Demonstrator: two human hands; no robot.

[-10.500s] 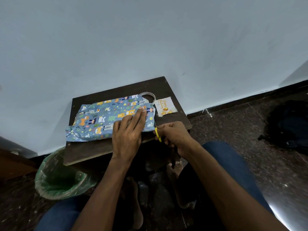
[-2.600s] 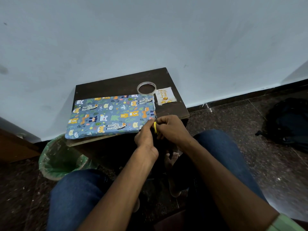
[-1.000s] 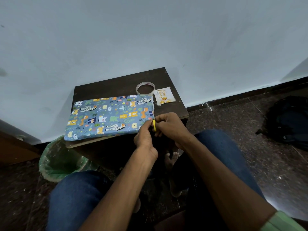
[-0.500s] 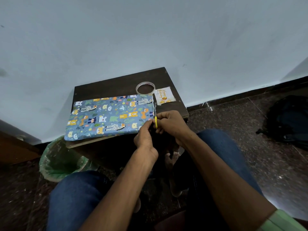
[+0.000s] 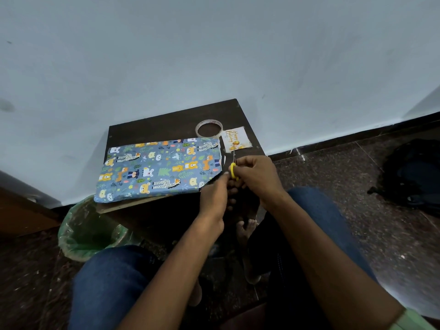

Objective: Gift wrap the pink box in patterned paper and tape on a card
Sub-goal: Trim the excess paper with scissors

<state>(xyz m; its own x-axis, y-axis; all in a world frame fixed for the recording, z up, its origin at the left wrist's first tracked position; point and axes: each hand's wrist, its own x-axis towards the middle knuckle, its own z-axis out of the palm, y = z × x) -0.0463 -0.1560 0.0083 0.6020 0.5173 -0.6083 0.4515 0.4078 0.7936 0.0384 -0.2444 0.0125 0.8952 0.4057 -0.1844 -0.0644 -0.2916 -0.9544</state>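
One wrapped box [image 5: 158, 169], one tape roll [image 5: 209, 128], one card [image 5: 236, 141]; right hand [image 5: 258, 176] grips yellow-handled scissors [image 5: 233, 169], left hand's [image 5: 214, 198] fingers hidden, grip unclear.

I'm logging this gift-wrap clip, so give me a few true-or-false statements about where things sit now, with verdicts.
1. The right hand holds yellow-handled scissors. True.
2. The tape roll lies on the wrapped box. False: it lies on the table, behind the box.
3. The card is taped to the box. False: it lies loose on the table, right of the roll.
4. A green-lined bin stands below the table's left side. True.
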